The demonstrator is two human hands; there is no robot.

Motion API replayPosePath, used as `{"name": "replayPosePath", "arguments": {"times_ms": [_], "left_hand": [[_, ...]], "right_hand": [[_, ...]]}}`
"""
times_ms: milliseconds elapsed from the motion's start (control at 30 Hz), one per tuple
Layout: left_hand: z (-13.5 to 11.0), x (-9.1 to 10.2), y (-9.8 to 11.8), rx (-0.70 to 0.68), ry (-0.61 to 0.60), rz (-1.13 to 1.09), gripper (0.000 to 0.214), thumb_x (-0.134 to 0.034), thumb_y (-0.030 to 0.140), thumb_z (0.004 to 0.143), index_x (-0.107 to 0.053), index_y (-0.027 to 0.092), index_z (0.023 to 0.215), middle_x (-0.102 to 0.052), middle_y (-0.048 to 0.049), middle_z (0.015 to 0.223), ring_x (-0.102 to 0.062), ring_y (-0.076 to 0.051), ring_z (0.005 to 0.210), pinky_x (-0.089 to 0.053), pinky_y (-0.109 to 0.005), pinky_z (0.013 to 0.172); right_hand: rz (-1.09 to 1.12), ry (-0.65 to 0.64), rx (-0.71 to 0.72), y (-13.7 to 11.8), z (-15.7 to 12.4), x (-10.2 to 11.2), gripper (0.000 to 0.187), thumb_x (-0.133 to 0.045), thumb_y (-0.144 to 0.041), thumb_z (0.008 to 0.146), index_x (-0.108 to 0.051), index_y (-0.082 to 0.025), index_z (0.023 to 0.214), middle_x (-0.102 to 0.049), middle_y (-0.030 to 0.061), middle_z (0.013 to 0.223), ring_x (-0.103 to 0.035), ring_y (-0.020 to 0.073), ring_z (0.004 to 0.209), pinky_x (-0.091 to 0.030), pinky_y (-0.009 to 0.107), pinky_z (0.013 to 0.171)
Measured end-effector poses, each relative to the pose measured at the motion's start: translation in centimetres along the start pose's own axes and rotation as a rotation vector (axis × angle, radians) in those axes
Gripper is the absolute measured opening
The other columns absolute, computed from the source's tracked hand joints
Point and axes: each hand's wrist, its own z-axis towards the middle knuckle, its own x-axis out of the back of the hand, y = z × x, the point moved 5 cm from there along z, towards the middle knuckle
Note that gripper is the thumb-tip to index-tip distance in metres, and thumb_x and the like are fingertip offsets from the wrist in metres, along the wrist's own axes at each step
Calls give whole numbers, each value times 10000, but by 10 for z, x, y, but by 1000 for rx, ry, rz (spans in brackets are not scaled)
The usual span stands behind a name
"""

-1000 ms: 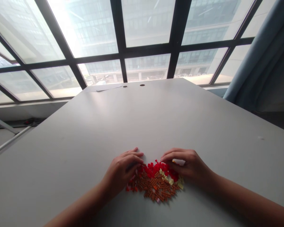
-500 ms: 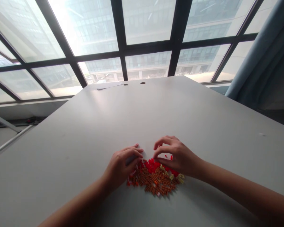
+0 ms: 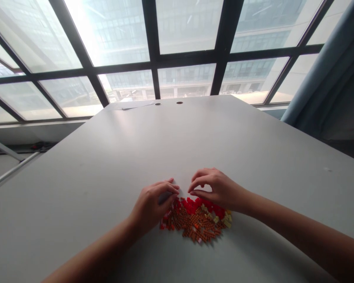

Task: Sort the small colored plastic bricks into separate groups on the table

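Note:
A heap of small toy building bricks (image 3: 199,224) lies near the table's front: mostly brown, with red bricks (image 3: 191,205) along the far side and pale yellow bricks (image 3: 227,220) at the right. Over the heap's left edge, my left hand (image 3: 155,202) has thumb and index fingertips together. Whatever they pinch, if anything, is too small to make out. My right hand (image 3: 216,188) hovers above the red bricks, its thumb and index curved into a ring with the tips closed. Nothing nameable shows between those tips either. My palms hide parts of the heap.
The white table (image 3: 165,141) stretches away toward a dark-framed window (image 3: 183,59). Two round holes and some paper (image 3: 135,106) are at its far end. A blue curtain (image 3: 321,86) hangs at the right. A small pale scrap (image 3: 327,169) lies on the right of the table.
My right hand has shifted slightly left and up, and its thumb and index tips have come together. My left hand has barely moved. The view has shifted a little.

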Motion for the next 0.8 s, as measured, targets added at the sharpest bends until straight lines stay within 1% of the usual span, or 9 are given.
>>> {"name": "replayPosePath", "arguments": {"times_ms": [100, 167, 300, 433, 500, 533, 667, 733, 800], "left_hand": [[0, 0, 1, -5, 2, 1, 110, -588, 199, 847, -691, 234, 861, -769, -28, 991, -652, -227, 1146, -543, -350, 964], [0, 0, 1, -10, 4, -2, 110, -586, 198, 847, -689, 233, 859, -769, -26, 994, -651, -221, 1148, -540, -343, 966], [0, -1, -1, -13, 8, -6, 109, -582, 200, 848, -686, 233, 859, -769, -24, 989, -649, -216, 1151, -540, -345, 965], [-1, -1, -1, -20, 13, 7, 109, -587, 194, 847, -687, 236, 854, -770, -18, 983, -660, -214, 1133, -541, -335, 960], [-2, 1, 1, -29, 53, 34, 118, -586, 182, 847, -689, 238, 858, -772, -12, 960, -671, -210, 1112, -552, -320, 932], [-2, 4, 2, -34, 93, 57, 123, -582, 177, 849, -688, 239, 858, -773, -9, 942, -677, -209, 1100, -557, -315, 914], [-2, 14, 8, -71, 284, 173, 124, -580, 162, 850, -681, 229, 827, -767, -17, 916, -698, -200, 1037, -556, -319, 880], [-2, 15, 10, -104, 318, 207, 118, -590, 157, 844, -683, 224, 817, -758, -26, 907, -698, -198, 1004, -551, -326, 871], [-2, 14, 12, -135, 319, 221, 110, -597, 157, 842, -682, 220, 814, -748, -27, 873, -692, -199, 988, -547, -331, 863]], "right_hand": [[-4, -63, -3, -3, 4, -6, 95, -688, -175, 821, -761, -233, 834, -725, 37, 915, -661, 171, 843, -419, 331, 847], [-24, -99, -20, -2, 3, -6, 106, -684, -155, 803, -759, -229, 806, -719, 37, 918, -662, 171, 835, -422, 333, 850], [-39, -112, -50, 0, -2, 2, 99, -685, -152, 786, -754, -219, 760, -710, 38, 885, -659, 171, 810, -430, 328, 833], [25, -90, -83, -6, 1, 2, 94, -684, -184, 807, -769, -218, 828, -710, 42, 891, -640, 155, 772, -447, 294, 780], [38, -108, -108, -10, 5, -4, 101, -695, -173, 791, -773, -222, 833, -710, 37, 895, -642, 157, 789, -444, 298, 813], [35, -121, -123, -11, 6, -6, 108, -693, -160, 781, -773, -220, 823, -709, 36, 890, -643, 158, 790, -444, 298, 820], [29, -149, -183, -12, 9, -9, 113, -668, -155, 771, -771, -196, 791, -707, 44, 846, -637, 154, 733, -461, 267, 740], [24, -155, -214, -10, 8, -6, 120, -652, -174, 793, -770, -192, 789, -710, 49, 848, -633, 154, 726, -461, 261, 721], [16, -155, -241, -9, 8, -3, 150, -623, -202, 831, -772, -188, 810, -713, 54, 863, -627, 155, 723, -458, 263, 708]]}}
